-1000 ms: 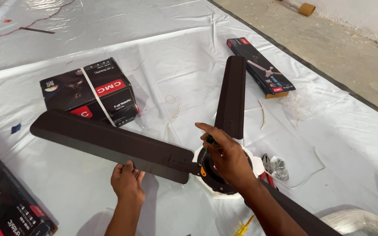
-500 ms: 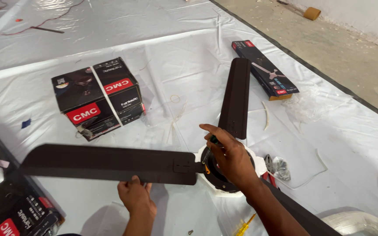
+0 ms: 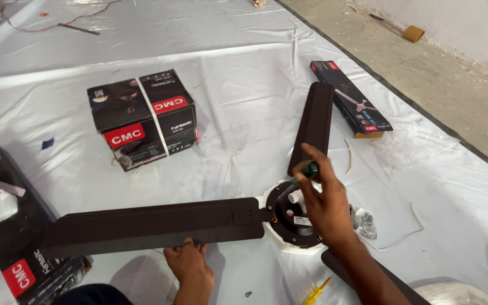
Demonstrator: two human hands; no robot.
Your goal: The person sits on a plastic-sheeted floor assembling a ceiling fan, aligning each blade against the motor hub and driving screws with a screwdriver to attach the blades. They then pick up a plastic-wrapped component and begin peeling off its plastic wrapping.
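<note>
1. The right hand hovers over the round motor hub of a ceiling fan. Its grip is closed around a screwdriver with a green handle, whose shaft slants down toward the hub.
2. The left hand sits at the near edge of the long brown fan blade. Its fingers curl up against that edge; how tight the grip is I cannot tell, since the fingertips are hidden under the blade.
3. That blade runs out to the left from the hub, lying flat and nearly level across the view.
4. A second brown blade points away from the hub, up toward the far side.
5. A third blade leaves the hub toward the near right, mostly hidden under the right forearm.
6. The whole fan lies on the floor, on a white plastic sheet.
7. Just right of the hub lies a small clear bag of bits.
8. A yellow screwdriver lies on the sheet near the bottom edge, with a loose screw close to it.
9. A square black carton with a white strap stands well beyond the left blade.
10. A long flat black box lies beside the far blade's tip.
11. Another black box lies at the left edge, partly under the long blade's end.
12. Bare concrete floor shows beyond the sheet on the right.
</note>
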